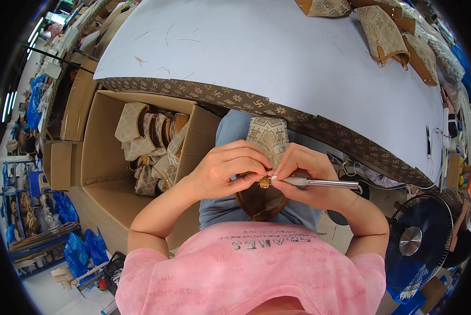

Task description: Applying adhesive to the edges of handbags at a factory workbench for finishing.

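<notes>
— Pink shirt (256, 273), soft woven or knit cloth, dark lettering across the chest. Beyond it, faded blue jeans (214, 202). Where is the workpiece?
— On the lap, just below the table edge: a bag (268, 131) with a beige-and-brown patterned panel and a glossy brown, rounded section nearer the body.
— State of the hands?
— Left hand (235, 164): fingers curled, thumb and forefinger pinching the bag at a small gold-coloured fitting (265, 182); the exact grip point is hidden. Right hand (311, 167): closed round a slim tool (332, 183), pale grip, smooth silver cylinder, its fingertips meeting the left ones.
— Surroundings?
— To the left, an open corrugated carton (107, 142) of similar bags (135, 126) with curved brown trim. Ahead, a smooth white table (256, 47), loose threads (189, 40) on it, more patterned bags (381, 37) at its far right. Lower right, a round fan (410, 241) with a silver hub.
</notes>
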Tool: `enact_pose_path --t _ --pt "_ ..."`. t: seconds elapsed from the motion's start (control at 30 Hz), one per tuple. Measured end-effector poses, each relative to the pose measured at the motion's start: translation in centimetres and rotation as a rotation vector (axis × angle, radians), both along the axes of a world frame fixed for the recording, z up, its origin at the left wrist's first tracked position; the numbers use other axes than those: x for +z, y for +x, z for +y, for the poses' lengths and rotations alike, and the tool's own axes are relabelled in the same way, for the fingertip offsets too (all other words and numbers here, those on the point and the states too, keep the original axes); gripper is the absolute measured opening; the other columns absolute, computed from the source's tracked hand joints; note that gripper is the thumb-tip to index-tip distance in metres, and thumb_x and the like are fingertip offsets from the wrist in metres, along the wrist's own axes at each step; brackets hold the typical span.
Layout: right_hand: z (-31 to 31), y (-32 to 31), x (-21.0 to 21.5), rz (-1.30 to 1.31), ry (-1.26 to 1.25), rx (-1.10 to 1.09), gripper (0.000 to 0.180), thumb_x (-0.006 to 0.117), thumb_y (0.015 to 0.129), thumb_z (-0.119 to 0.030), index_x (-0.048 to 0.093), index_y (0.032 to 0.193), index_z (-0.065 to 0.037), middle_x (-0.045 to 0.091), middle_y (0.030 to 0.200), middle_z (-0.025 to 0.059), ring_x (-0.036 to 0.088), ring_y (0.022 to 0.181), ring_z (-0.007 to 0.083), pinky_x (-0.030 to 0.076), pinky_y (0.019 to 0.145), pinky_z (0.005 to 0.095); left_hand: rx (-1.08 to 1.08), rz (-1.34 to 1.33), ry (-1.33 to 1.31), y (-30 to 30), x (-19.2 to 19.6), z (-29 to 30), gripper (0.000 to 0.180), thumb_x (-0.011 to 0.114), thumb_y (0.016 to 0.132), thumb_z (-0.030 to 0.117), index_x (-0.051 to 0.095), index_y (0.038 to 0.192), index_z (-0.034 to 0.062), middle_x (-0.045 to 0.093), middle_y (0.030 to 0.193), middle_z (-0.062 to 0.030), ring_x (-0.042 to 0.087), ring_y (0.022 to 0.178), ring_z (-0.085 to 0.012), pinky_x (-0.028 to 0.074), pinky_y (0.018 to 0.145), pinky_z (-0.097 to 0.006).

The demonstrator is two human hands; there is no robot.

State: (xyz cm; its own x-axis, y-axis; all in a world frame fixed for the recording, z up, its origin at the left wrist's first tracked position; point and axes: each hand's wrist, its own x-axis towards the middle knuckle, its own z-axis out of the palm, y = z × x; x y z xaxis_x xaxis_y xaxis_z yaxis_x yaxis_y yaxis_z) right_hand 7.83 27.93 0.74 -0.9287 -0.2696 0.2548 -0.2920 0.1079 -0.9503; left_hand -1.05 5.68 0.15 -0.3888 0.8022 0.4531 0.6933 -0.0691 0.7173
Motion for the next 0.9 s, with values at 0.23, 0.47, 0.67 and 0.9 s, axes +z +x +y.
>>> enact_pose_path --t 0.23,0.47,0.67,0.9 --pt "0.1 0.0 0.1 0.04 0.05 0.01 0.018 0.077 0.078 0.003 0.062 0.083 -0.005 0.064 0.086 0.0065 0.065 0.078 0.0164 0.052 0.066 0.0265 0.001 0.006 -0.003 0.0 0.0 -0.1 0.023 0.075 0.074 -0.005 0.07 0.094 0.0042 0.073 0.102 -0.0077 0.069 0.097 -0.0278 0.058 0.081 -0.036" --pt "0.0 0.0 0.2 0.042 0.036 0.009 0.018 0.078 0.078 0.002 0.062 0.083 -0.005 0.064 0.087 0.0067 0.065 0.078 0.0164 0.053 0.066 0.0266 0.004 -0.002 0.001 0.0 -0.1 -0.1 0.022 0.075 0.074 -0.004 0.07 0.093 0.0038 0.074 0.101 -0.008 0.069 0.096 -0.0279 0.058 0.08 -0.036" --pt "0.2 -0.1 0.2 0.035 0.046 0.019 0.017 0.076 0.081 0.002 0.061 0.083 -0.005 0.064 0.088 0.0064 0.064 0.078 0.0152 0.053 0.066 0.0263 0.006 -0.008 0.003 -0.1 -0.1 0.0 0.021 0.075 0.074 -0.004 0.07 0.093 0.0035 0.074 0.101 -0.0089 0.069 0.096 -0.0278 0.057 0.08 -0.036" --pt "0.3 -0.1 -1.1 -0.358 -0.532 0.05 0.013 0.07 0.087 0.001 0.058 0.089 -0.003 0.059 0.091 0.0062 0.062 0.076 0.0119 0.058 0.075 0.0284 0.017 -0.049 0.033 0.2 0.4 0.0 0.018 0.077 0.076 -0.001 0.07 0.092 0.0033 0.072 0.098 -0.0097 0.069 0.092 -0.0271 0.056 0.076 -0.034"
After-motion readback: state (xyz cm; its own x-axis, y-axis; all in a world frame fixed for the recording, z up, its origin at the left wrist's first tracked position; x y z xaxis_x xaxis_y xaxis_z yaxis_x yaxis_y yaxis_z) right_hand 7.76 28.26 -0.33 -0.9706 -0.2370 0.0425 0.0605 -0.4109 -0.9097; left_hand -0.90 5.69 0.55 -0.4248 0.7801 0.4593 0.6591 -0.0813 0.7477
